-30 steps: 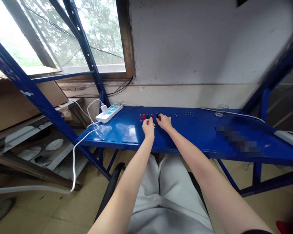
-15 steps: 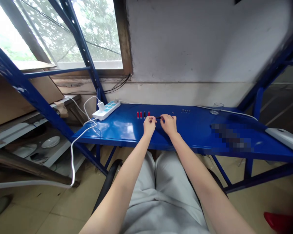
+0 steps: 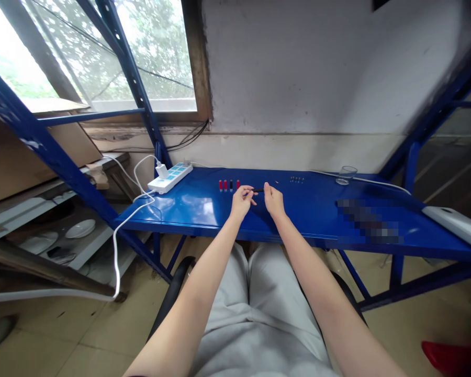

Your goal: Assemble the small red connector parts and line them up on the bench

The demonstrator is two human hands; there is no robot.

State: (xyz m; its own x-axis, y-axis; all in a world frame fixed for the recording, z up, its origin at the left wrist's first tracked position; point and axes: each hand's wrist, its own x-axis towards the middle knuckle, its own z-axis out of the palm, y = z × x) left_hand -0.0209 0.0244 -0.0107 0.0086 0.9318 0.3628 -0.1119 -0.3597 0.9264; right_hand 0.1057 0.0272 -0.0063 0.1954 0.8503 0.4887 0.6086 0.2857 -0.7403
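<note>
Between my two hands, just above the table, lies a slim black pen-like stick (image 3: 258, 190), held level; its exact kind is too small to tell. My left hand (image 3: 240, 203) pinches its left end with thumb and fingertips, the other fingers slightly spread. Thumb and curled fingers of my right hand (image 3: 273, 201) close on its right end. Behind my left hand stand small red cylinders (image 3: 221, 185) and a black one (image 3: 231, 185), upright in a row. The rightmost red cylinder (image 3: 238, 184) is close to my left fingers. Several tiny metallic pieces (image 3: 297, 179) sit farther back on the right.
The blue metal table (image 3: 188, 204) has a white power strip (image 3: 170, 178) at its left. A clear glass (image 3: 346, 176) and a blurred-out dark object (image 3: 369, 221) are on the right, beside a white device (image 3: 457, 226). A white cable (image 3: 116, 251) hangs off the left side.
My right hand has turned and shifted slightly, with its fingers now more upright around the stick's right end. More of the black stick shows between my hands. The cylinders stay in place.
</note>
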